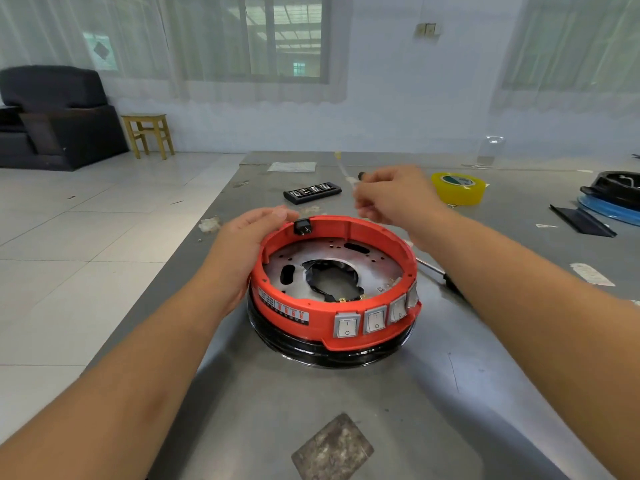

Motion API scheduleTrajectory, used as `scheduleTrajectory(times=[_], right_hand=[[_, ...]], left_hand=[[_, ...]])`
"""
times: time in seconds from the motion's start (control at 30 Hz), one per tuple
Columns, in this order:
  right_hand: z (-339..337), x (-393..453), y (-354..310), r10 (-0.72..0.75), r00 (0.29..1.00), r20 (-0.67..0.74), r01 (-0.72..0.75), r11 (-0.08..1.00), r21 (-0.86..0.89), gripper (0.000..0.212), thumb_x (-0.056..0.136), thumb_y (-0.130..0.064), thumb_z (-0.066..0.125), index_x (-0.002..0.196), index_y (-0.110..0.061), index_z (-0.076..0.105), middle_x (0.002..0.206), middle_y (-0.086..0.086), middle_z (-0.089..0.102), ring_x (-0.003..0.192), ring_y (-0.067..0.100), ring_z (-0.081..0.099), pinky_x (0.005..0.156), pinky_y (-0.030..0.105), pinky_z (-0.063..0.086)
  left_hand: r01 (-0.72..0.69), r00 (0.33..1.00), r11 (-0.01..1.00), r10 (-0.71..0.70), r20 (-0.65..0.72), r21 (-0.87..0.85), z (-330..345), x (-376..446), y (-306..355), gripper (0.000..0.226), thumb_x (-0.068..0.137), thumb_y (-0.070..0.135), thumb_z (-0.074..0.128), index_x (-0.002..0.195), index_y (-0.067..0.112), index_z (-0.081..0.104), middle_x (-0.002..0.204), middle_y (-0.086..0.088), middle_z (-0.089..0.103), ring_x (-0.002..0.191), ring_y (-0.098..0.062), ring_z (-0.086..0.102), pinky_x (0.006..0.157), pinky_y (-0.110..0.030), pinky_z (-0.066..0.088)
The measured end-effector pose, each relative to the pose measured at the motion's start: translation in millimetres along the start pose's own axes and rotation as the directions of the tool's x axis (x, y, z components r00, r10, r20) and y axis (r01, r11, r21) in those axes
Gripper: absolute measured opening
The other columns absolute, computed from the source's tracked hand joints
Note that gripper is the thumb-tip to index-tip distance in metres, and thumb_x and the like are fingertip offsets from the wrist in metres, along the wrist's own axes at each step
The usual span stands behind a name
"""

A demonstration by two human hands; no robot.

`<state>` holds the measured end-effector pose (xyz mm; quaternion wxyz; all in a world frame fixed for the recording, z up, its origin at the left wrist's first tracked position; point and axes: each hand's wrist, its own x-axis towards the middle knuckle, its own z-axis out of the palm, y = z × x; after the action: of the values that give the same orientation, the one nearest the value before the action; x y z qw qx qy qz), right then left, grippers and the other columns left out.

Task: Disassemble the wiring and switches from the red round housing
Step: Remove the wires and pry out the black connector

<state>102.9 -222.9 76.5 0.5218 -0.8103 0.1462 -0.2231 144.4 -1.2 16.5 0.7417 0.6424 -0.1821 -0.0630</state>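
Housing: the red round housing (pixel 332 282) is sitting open side up on a black ring base (pixel 332 355), in the middle of the grey metal surface (pixel 346 410).
Inside the housing: a perforated metal plate (pixel 311 258) is showing, with a black part around its central opening.
Switches: a row of grey rocker switches (pixel 375 320) is sitting in the near-right outer wall of the housing; a small black socket (pixel 302 226) is sitting in the far rim.
Left hand: the left hand (pixel 242 251) is pressing against the far-left side of the housing, its fingers (pixel 277 214) curling over the rim just beside the socket, bracing the housing rather than closing around it.
Right hand: the right hand (pixel 394 195) is hovering above and beyond the far rim, its fingers pinching a short white wire (pixel 348 174) with a yellow tip, lifted clear of the housing.
Beside the housing: a tool with a metal shaft (pixel 436 270) is lying on the surface just right of it, partly hidden by the right forearm.
Farther back: a black bit case (pixel 311 192) and a roll of yellow tape (pixel 458 187) are lying on the surface, well apart from the housing.
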Motion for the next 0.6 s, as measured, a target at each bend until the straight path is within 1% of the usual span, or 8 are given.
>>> scheduleTrajectory(times=[0.07, 0.13, 0.17, 0.23, 0.37, 0.5, 0.53, 0.6], right_hand=[[-19.3, 19.8, 10.5, 0.109, 0.992, -0.060, -0.107, 0.994, 0.031, 0.011, 0.085, -0.004, 0.070, 0.075, -0.010, 0.070, 0.076, 0.014, 0.073, 0.055, 0.016, 0.066, 0.064, 0.026, 0.060], [-33.2, 40.4, 24.0, 0.180, 0.977, -0.111, -0.183, 0.983, -0.015, 0.006, 0.083, 0.000, 0.069, 0.080, -0.005, 0.071, 0.084, 0.021, 0.075, 0.064, 0.022, 0.066, 0.079, 0.035, 0.062], [-37.4, 50.5, 30.8, 0.198, 0.971, -0.132, -0.207, 0.977, -0.056, 0.006, 0.082, 0.002, 0.067, 0.081, -0.003, 0.072, 0.086, 0.023, 0.076, 0.068, 0.025, 0.066, 0.085, 0.041, 0.061], [-40.0, 69.4, 42.0, 0.212, 0.964, -0.160, -0.235, 0.961, -0.147, 0.008, 0.078, 0.004, 0.065, 0.077, -0.001, 0.072, 0.085, 0.024, 0.076, 0.070, 0.027, 0.066, 0.089, 0.046, 0.061], [-26.0, 106.3, 60.3, 0.211, 0.967, -0.147, -0.250, 0.901, -0.354, 0.016, 0.077, 0.001, 0.066, 0.088, 0.002, 0.076, 0.079, 0.018, 0.076, 0.062, 0.025, 0.063, 0.081, 0.040, 0.062], [-7.6, 139.0, 76.0, 0.235, 0.964, -0.129, -0.267, 0.826, -0.496, 0.015, 0.080, -0.001, 0.069, 0.092, 0.003, 0.078, 0.086, 0.017, 0.078, 0.085, 0.028, 0.077, 0.087, 0.044, 0.062], [-3.0, 146.0, 78.4, 0.236, 0.964, -0.122, -0.265, 0.810, -0.524, 0.016, 0.081, -0.001, 0.070, 0.093, 0.003, 0.078, 0.086, 0.017, 0.078, 0.085, 0.028, 0.077, 0.086, 0.043, 0.062], [4.7, 156.8, 81.7, 0.241, 0.964, -0.112, -0.261, 0.775, -0.575, 0.015, 0.083, -0.004, 0.070, 0.095, 0.002, 0.078, 0.082, 0.013, 0.078, 0.071, 0.023, 0.073, 0.079, 0.037, 0.063]], left_hand=[[-0.034, 0.999, 0.998, 0.034, 0.013, 0.059, -3.8, 1.7, -12.4, 0.029, 0.106, 0.020, 0.054, 0.105, 0.010, 0.082, 0.136, 0.008, 0.070, 0.122, -0.013, 0.069, 0.109, -0.040, 0.051], [-0.032, 0.999, 0.999, 0.030, 0.032, 0.032, -6.8, 3.4, -23.3, 0.034, 0.107, 0.018, 0.050, 0.109, 0.002, 0.080, 0.142, 0.005, 0.067, 0.130, -0.017, 0.065, 0.121, -0.049, 0.041], [-0.031, 0.999, 0.999, 0.031, 0.034, 0.007, -8.8, 4.9, -27.6, 0.035, 0.106, 0.017, 0.049, 0.109, 0.000, 0.079, 0.141, 0.002, 0.068, 0.132, -0.019, 0.064, 0.122, -0.050, 0.039], [-0.056, 0.998, 0.998, 0.056, 0.031, 0.000, -11.3, 8.2, -33.3, 0.035, 0.106, 0.018, 0.050, 0.109, -0.001, 0.079, 0.136, -0.001, 0.071, 0.130, -0.023, 0.065, 0.121, -0.053, 0.040], [-0.090, 0.996, 0.994, 0.089, 0.028, 0.067, -16.7, 10.9, -40.0, 0.043, 0.097, 0.035, 0.049, 0.104, 0.007, 0.081, 0.121, -0.010, 0.077, 0.119, -0.038, 0.068, 0.114, -0.061, 0.044], [-0.124, 0.992, 0.988, 0.125, -0.005, 0.093, -18.8, 14.3, -43.9, 0.044, 0.097, 0.038, 0.047, 0.096, 0.013, 0.084, 0.113, -0.007, 0.079, 0.116, -0.048, 0.062, 0.112, -0.065, 0.042], [-0.120, 0.993, 0.989, 0.122, -0.010, 0.086, -19.0, 15.1, -44.5, 0.044, 0.097, 0.038, 0.047, 0.095, 0.013, 0.084, 0.113, -0.007, 0.079, 0.117, -0.049, 0.062, 0.112, -0.066, 0.042], [-0.102, 0.995, 0.993, 0.103, -0.007, 0.065, -18.8, 16.3, -45.0, 0.045, 0.096, 0.038, 0.047, 0.093, 0.012, 0.083, 0.114, -0.008, 0.079, 0.117, -0.049, 0.063, 0.112, -0.066, 0.041]])
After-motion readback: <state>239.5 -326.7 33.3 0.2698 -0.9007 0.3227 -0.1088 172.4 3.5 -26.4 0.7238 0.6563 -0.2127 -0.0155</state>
